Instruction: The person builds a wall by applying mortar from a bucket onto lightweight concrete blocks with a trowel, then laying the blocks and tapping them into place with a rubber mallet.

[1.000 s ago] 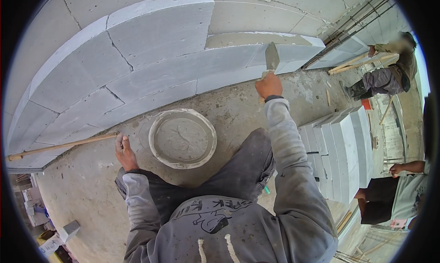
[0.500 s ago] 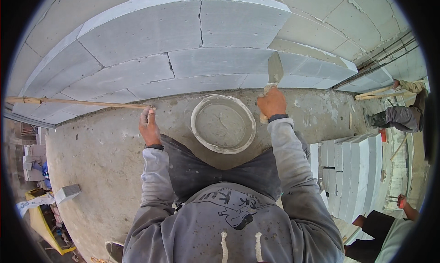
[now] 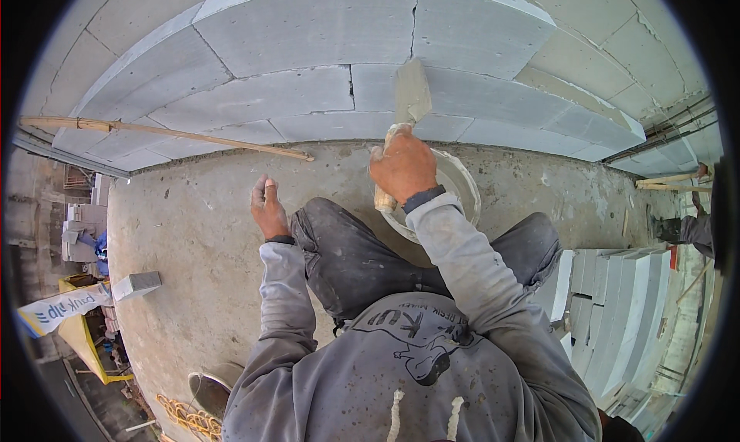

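Observation:
In the head view my right hand (image 3: 405,168) grips the handle of a mortar-coated trowel (image 3: 412,87), its blade raised in front of the lower courses of a pale block wall (image 3: 470,33). Beneath that hand is a round basin (image 3: 473,191) of grey mortar, partly hidden by my hand and forearm. My left hand (image 3: 270,207) is empty, fingers loosely bent and open, beside my knee and below the near end of a long wooden stick (image 3: 208,139) that lies across the view along the wall.
Stacked blocks (image 3: 617,319) stand at my right. Another person's legs (image 3: 690,230) show at the far right near wooden battens. A loose block (image 3: 137,284) sits on the floor at left, with a yellow object (image 3: 85,334), orange rope (image 3: 193,419) and a bucket (image 3: 212,388) lower down.
My view has turned leftward. My right hand has swung left with the trowel, over the basin. My left hand has come away from the stick's end.

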Demonstrator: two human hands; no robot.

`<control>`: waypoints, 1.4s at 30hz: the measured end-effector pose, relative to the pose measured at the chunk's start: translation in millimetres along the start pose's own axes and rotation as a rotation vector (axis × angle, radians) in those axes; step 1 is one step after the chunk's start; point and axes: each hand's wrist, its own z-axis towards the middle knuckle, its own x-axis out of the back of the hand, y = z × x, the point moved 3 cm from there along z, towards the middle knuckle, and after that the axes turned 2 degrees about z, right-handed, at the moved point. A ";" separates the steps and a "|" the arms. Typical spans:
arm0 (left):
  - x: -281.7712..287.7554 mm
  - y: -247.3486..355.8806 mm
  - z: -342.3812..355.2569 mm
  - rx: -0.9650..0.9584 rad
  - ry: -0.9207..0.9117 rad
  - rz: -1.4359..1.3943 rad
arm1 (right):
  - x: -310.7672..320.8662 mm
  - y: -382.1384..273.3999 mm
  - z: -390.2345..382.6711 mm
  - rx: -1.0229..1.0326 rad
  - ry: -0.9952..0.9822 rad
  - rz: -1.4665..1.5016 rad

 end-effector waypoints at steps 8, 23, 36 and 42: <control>13.5 2.2 -0.5 0.032 0.042 -0.029 | -13.6 -51.0 -20.3 0.314 -0.217 0.192; -134.8 9.9 -48.5 0.227 -0.394 -0.448 | 78.2 252.3 -74.1 0.002 -0.493 -0.466; -211.4 101.9 -155.5 0.535 -0.517 -0.303 | -31.7 250.9 -113.3 0.161 -0.269 -0.391; -240.5 154.1 -196.1 0.504 -1.052 0.578 | 185.5 257.0 -148.4 -0.308 -0.248 0.131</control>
